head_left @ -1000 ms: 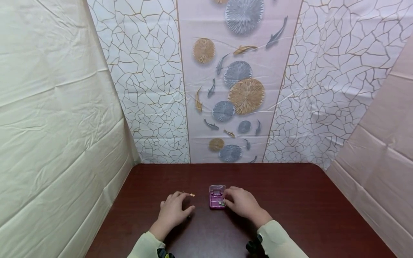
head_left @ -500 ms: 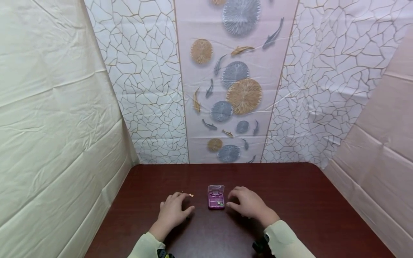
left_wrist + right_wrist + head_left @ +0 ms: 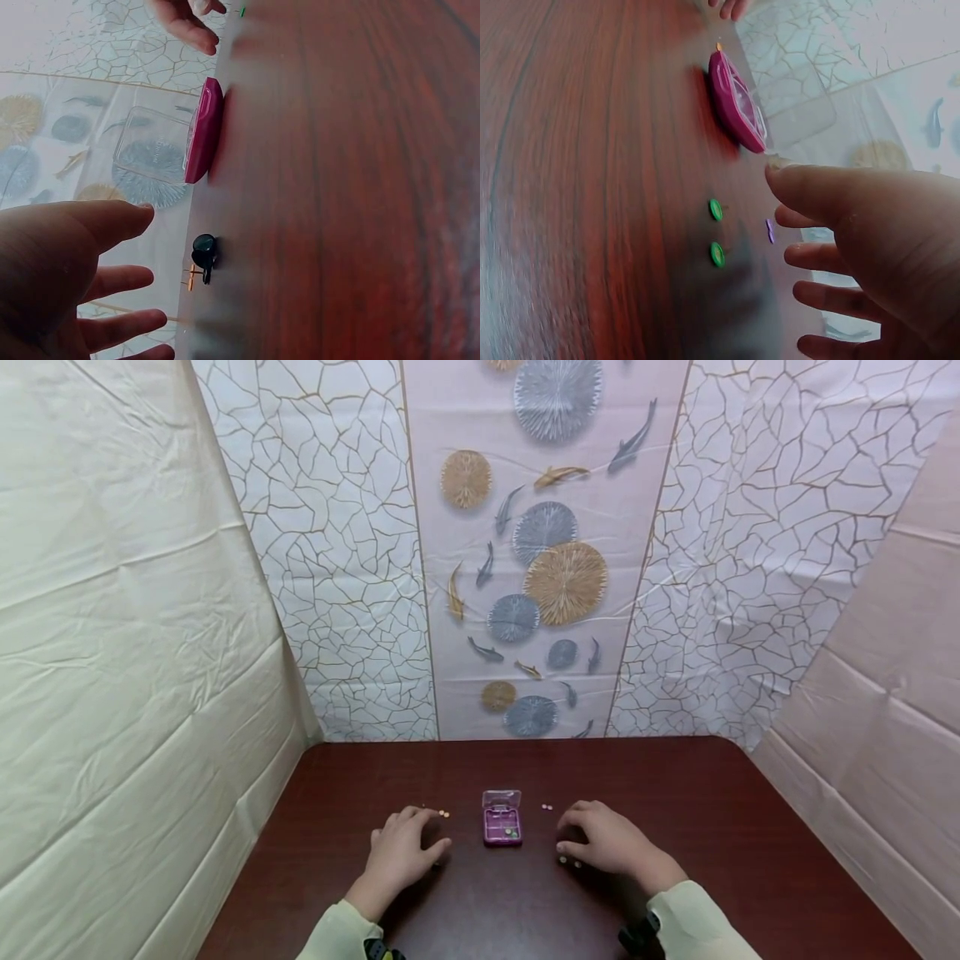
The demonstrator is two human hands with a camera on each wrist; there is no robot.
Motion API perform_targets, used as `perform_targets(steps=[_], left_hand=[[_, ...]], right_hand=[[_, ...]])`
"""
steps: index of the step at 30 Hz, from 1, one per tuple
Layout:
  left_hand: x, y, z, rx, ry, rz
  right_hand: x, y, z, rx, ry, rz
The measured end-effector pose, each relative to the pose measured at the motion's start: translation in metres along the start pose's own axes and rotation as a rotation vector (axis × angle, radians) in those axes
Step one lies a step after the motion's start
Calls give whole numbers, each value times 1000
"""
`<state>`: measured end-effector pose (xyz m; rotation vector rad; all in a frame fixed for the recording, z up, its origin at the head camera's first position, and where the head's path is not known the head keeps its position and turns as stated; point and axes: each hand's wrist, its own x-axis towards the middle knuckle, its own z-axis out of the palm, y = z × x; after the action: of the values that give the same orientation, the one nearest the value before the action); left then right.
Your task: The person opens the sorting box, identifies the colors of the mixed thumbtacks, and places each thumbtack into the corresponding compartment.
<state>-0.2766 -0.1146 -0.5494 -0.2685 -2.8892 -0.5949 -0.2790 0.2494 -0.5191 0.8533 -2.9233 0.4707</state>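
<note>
A small magenta case with compartments stands in the middle of the table, its clear lid raised. Green pieces lie in its front right compartment. My right hand, fingers relaxed and holding nothing, hovers to the right of the case. Just under it, two green stud earrings lie on the table; beyond them is a purple pair. Left of the case, my left hand has loosely extended fingers with nothing in them. Close to it are black round studs and orange studs with thin posts.
The dark red-brown table reflects light. Patterned cloth hangs behind its back edge, and pale cloth walls stand at the sides. A tiny speck lies near the left fingertips.
My right hand has withdrawn from the case's right side and shifted right, uncovering the purple and green studs on the table. The left hand has stayed in place.
</note>
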Motion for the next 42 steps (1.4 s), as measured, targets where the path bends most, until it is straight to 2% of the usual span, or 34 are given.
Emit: perform_targets(steps=[6, 11, 19, 29, 35, 42], left_hand=[[1, 0, 2, 5, -12, -5], [2, 1, 3, -2, -12, -5], [1, 0, 4, 6, -4, -2], [0, 2, 4, 0, 10, -3], [-1, 1, 5, 1, 11, 4], [-2, -2, 6, 3, 21, 13]], right_hand=[[-8, 5, -5, 39, -20, -9], [-11, 7, -1, 44, -50, -15], [-11, -2, 6, 105, -87, -52], [-3, -11, 11, 21, -55, -95], [0, -13, 16, 38, -50, -141], [0, -14, 17, 56, -60, -135]])
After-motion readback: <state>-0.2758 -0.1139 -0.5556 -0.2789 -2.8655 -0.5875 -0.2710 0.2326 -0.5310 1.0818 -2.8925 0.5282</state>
